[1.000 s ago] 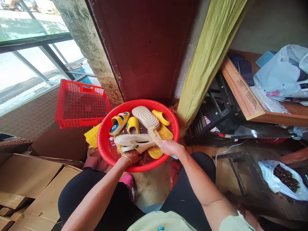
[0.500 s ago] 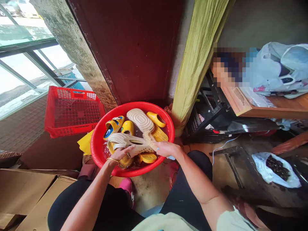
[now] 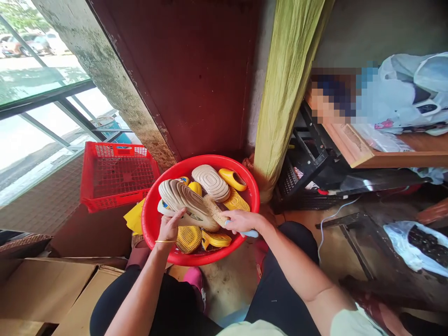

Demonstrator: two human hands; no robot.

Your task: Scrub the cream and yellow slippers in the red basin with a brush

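Observation:
My left hand (image 3: 170, 226) is closed on a beige clog (image 3: 184, 200), held tilted over a red basin (image 3: 255, 196) with its ridged sole showing. A scrub brush (image 3: 214, 211) with pale bristles and a light blue handle is gripped in my right hand (image 3: 241, 220). Its bristles touch the clog near one end of the sole. In the basin's water lie another beige clog (image 3: 210, 182), sole up, and several yellow ones, among them a yellow clog (image 3: 233, 179) at the back right and a zigzag-soled yellow shoe (image 3: 189, 239) below my left hand.
A red plastic crate (image 3: 119, 175) stands left of the basin, above cardboard boxes (image 3: 45, 289). Behind is a dark red door (image 3: 189, 74), with a yellow-green curtain (image 3: 289, 93) beside it. At right are a wooden table (image 3: 392, 158) and a plastic bag (image 3: 402, 242) of dark pieces.
The held clog has turned from its side, with holes showing, so that more of its ridged sole faces up. The brush stays against it. The whole view has shifted slightly.

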